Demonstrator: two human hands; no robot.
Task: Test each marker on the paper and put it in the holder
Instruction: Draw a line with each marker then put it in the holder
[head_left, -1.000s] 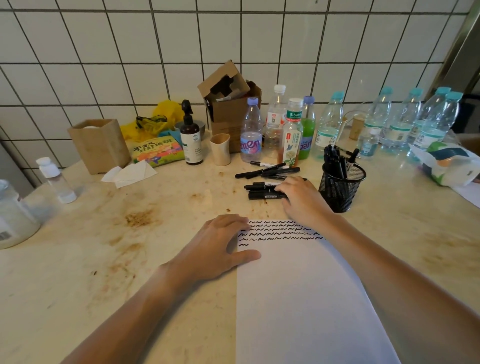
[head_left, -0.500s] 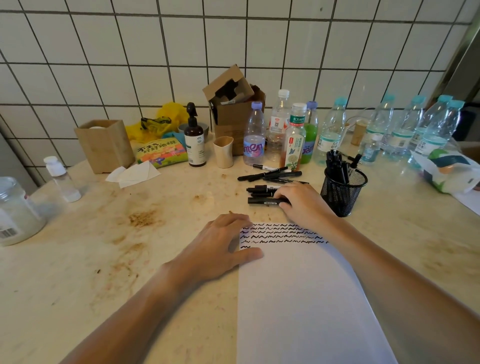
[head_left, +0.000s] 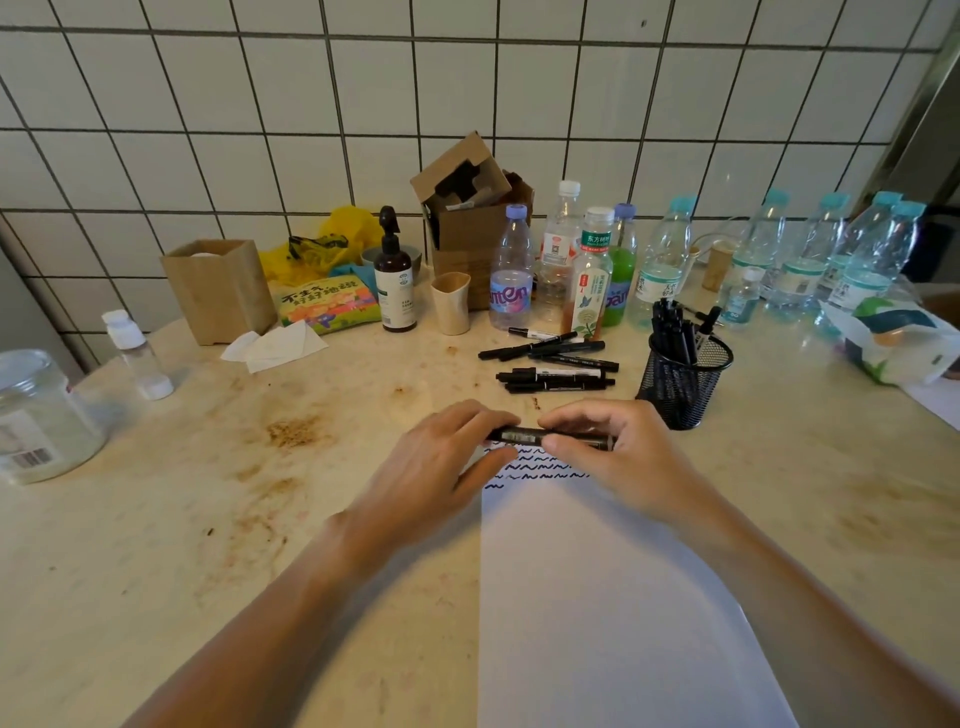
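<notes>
Moved since a second ago: right hand (head_left: 618, 457) off the loose markers (head_left: 553, 378), left hand (head_left: 447, 457) off the paper (head_left: 613, 597), both hands now pinching one marker (head_left: 524, 434) level above the scribbles, likely uncapping; mesh holder (head_left: 685, 384) just right on the bench (head_left: 208, 519).

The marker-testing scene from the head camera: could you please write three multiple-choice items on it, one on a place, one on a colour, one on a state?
1. Where is the mesh holder?
A. Right of the paper
B. On the paper
C. Beside the jar

2. What colour are the squiggles on the paper?
A. Red
B. Black
C. Green

3. How is the held marker held?
A. By the left hand alone
B. By the right hand alone
C. By both hands

Key:
1 A, it stands off the sheet's right edge.
2 B, the lines are dark.
3 C, the left hand and right hand each grip an end.
</notes>
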